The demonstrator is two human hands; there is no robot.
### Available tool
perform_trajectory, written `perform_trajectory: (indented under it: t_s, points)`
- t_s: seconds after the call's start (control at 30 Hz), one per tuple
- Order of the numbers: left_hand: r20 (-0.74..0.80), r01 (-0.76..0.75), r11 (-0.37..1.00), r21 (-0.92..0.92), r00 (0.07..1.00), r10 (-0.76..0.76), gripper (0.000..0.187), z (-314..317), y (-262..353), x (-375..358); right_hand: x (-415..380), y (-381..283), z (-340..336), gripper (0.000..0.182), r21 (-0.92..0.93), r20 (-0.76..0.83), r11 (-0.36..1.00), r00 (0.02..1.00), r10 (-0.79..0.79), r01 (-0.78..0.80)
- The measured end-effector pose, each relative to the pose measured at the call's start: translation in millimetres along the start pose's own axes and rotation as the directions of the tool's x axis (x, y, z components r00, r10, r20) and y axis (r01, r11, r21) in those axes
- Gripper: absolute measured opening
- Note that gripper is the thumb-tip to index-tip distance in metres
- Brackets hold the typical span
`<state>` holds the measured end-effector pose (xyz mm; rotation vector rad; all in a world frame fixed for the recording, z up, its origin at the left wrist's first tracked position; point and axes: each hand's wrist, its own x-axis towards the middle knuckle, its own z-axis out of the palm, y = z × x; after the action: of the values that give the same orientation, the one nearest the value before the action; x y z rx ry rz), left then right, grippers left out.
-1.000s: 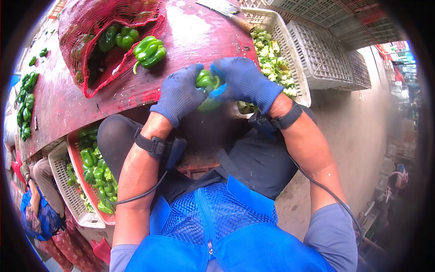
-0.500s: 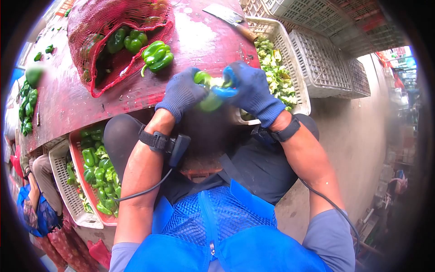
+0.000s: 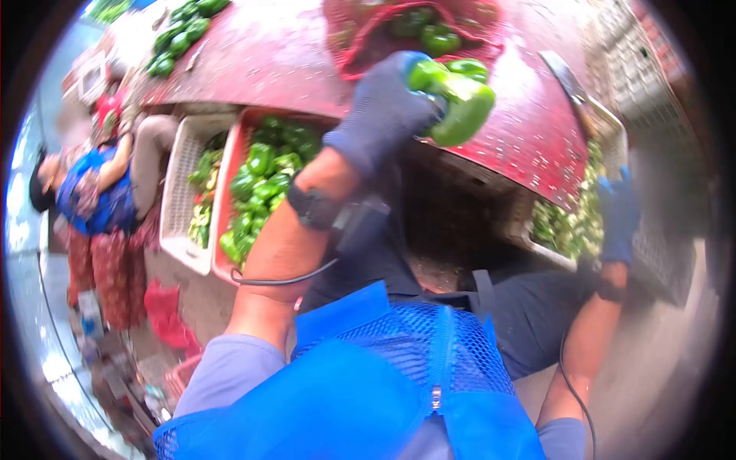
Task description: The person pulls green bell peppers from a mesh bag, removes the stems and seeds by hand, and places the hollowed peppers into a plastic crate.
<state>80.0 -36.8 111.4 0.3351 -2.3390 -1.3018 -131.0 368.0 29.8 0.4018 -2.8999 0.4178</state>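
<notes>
My left hand [image 3: 391,111], in a blue knit glove, is closed around a green bell pepper [image 3: 464,107] above the front edge of the red table. The pepper's shiny lobes stick out past the fingers to the right. At the far right, my gloved right hand [image 3: 619,215] is beside a pale crate [image 3: 553,257] of green trimmings [image 3: 567,226]. Motion blurs this hand, but its fingertips look apart and nothing shows in them. A red mesh bag [image 3: 345,46] on the table has green peppers [image 3: 438,38] at its mouth.
A cleaver [image 3: 562,77] lies near the table's [image 3: 276,57] right edge. Left of my legs stand a red crate [image 3: 222,230] of green peppers and a white crate [image 3: 180,192] of scraps. Another person [image 3: 100,184] sits at the left. Stacked crates [image 3: 648,92] rise at right.
My hands have parted from the pepper they both held; the left keeps a pepper, while the right has moved out to the trimmings crate. The view has turned to the left.
</notes>
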Motion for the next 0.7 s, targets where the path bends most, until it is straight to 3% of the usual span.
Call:
perform_trajectory:
  t_s: [0.03,0.1,0.17,0.23,0.3,0.33,0.37,0.43,0.47,0.57,0.63,0.7]
  points:
    - [-0.035,0.023,1.0,-0.017,0.999,-0.023,0.043,-33,-2,-9,1,-7,2,0.064,-0.048,-0.047,0.997,0.997,-0.065,0.063]
    - [-0.166,0.037,0.964,0.262,0.986,0.008,0.045,-93,-8,-29,-4,-27,-4,0.058,0.039,-0.02,0.992,0.992,-0.122,0.123]
    - [-0.307,0.215,0.914,0.343,0.946,-0.107,0.045,-145,-33,-53,-9,-58,-14,0.05,0.142,0.05,0.984,0.991,-0.121,0.113]
    - [-0.413,0.296,0.787,0.542,0.909,-0.058,0.049,-195,-88,-76,-12,-73,-14,0.045,0.228,0.068,0.965,0.986,-0.149,0.13]
    - [-0.509,0.4,0.686,0.608,0.859,-0.05,0.054,-233,-133,-97,-11,-78,-8,0.042,0.201,0.079,0.969,0.983,-0.166,0.147]
    - [-0.589,0.498,0.69,0.526,0.798,-0.127,0.057,-240,-137,-103,-9,-77,-4,0.041,0.25,0.062,0.95,0.977,-0.206,0.184]
    - [-0.595,0.505,0.686,0.524,0.793,-0.13,0.057,-249,-149,-106,-8,-78,0,0.041,0.298,0.044,0.928,0.968,-0.245,0.222]
    - [-0.697,0.6,0.476,0.643,0.716,0.038,0.058,-257,-158,-106,-7,-85,3,0.04,0.301,0.06,0.929,0.968,-0.245,0.216]
    - [-0.733,0.687,0.36,0.631,0.68,-0.011,0.067,-258,-166,-103,-6,-86,6,0.04,0.317,0.105,0.932,0.971,-0.217,0.174]
    - [-0.762,0.739,0.252,0.625,0.648,-0.013,0.079,-245,-216,-92,-7,-95,16,0.038,0.359,0.154,0.925,0.97,-0.188,0.122]
    - [-0.647,0.64,0.232,0.732,0.76,-0.055,0.088,-218,-281,-95,-7,-102,20,0.038,0.321,0.208,0.931,0.946,-0.249,0.174]
    - [-0.421,0.464,0.219,0.859,0.881,-0.216,0.087,-184,-323,-106,-14,-119,17,0.038,0.331,0.214,0.927,0.943,-0.254,0.175]
